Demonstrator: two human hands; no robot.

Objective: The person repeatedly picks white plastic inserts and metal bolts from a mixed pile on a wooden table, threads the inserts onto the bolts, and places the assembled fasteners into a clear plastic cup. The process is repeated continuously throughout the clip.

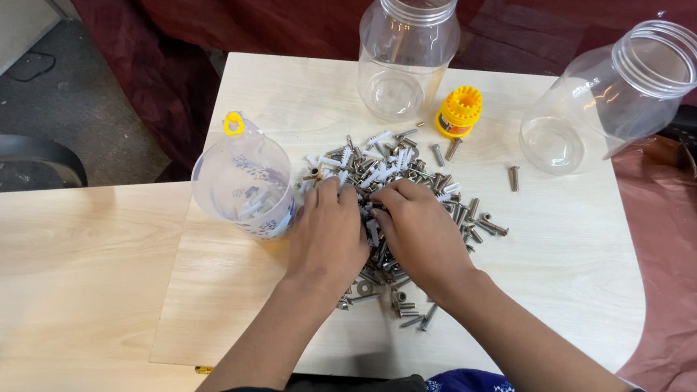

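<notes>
Two hands sorting through a heap of screws and wall plugs on a pale wooden desk (528, 273).

The left hand (330, 233) and right hand (421, 233) rest palms down, side by side on the pile of metal screws and white plastic plugs (393, 170) at the desk's middle, fingers curled into it; whether they pinch any piece cannot be told. A clear jug with a yellow tab (245, 184) stands just left of the left hand. Two empty clear jars (405, 48) (605, 97) and a small yellow cap (459, 111) stand at the far side.

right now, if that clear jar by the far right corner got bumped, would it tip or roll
The clear jar looks empty and thin-walled, so probably light and easily shoved. It seems tall with a narrower open mouth, so a knock could tip it. Its rounded body would likely roll, and the table edge is close beside it.
</notes>
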